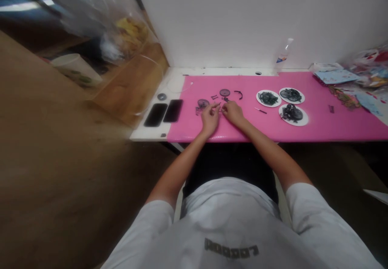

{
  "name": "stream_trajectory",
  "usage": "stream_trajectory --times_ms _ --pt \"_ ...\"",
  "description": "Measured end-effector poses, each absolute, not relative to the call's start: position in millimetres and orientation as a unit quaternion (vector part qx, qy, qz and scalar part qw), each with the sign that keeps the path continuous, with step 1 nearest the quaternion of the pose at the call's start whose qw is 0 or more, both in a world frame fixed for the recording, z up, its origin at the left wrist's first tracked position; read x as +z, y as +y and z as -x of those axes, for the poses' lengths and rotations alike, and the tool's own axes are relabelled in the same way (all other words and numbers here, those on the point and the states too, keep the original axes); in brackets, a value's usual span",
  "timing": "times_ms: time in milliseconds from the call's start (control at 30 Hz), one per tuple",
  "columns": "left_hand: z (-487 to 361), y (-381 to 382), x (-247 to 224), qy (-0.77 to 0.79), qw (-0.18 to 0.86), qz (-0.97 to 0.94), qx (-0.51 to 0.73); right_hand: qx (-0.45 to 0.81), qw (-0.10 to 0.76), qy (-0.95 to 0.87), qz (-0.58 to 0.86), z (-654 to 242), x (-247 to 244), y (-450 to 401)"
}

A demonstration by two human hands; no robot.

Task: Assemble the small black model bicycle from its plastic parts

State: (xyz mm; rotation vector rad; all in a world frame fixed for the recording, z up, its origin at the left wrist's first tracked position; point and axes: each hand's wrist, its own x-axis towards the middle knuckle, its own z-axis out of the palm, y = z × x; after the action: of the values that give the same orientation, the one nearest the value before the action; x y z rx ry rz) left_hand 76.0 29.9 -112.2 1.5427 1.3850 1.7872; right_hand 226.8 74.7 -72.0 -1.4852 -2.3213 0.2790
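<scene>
Over the pink sheet (245, 129), my left hand (210, 118) and my right hand (233, 112) are close together with their fingers pinched. A small dark piece (218, 104) shows at the fingertips of my left hand. What my right hand pinches is too small to make out. Just beyond the hands lie a dark round wheel-like part (224, 92), a curved dark strip (239, 95) and small dark pieces (214, 97). Another round part (203, 103) with thin dark pieces lies beside my left hand, which partly covers that area.
To the right are three white plates of dark parts, one holding thin green-black pieces (268, 98), and a small screwdriver (260, 110). Two phones (173, 111) lie left. A clear bottle (284, 56) stands at the back by the wall; plastic bags (371, 68) crowd the far right.
</scene>
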Motion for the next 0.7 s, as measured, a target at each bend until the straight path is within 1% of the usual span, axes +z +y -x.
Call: stream_trajectory --times_ms 200,467,567,700 --pt "-76.4 30.5 -111.9 0.499 0.192 -0.548 0.644 0.106 0.173 -0.810 0.550 -218.8 -72.8 80.6" --pt "-75.6 31.1 -113.0 0.488 0.191 -0.550 0.650 0.092 0.139 -0.829 0.535 -218.7 -73.1 78.4" --pt "-75.8 28.8 -109.8 0.491 0.191 -0.551 0.647 0.082 0.150 -0.835 0.523 -225.0 -74.8 75.0" --pt "-76.6 27.3 -107.6 0.482 0.189 -0.559 0.648 0.090 0.198 -0.828 0.516 -242.2 -77.2 67.9"
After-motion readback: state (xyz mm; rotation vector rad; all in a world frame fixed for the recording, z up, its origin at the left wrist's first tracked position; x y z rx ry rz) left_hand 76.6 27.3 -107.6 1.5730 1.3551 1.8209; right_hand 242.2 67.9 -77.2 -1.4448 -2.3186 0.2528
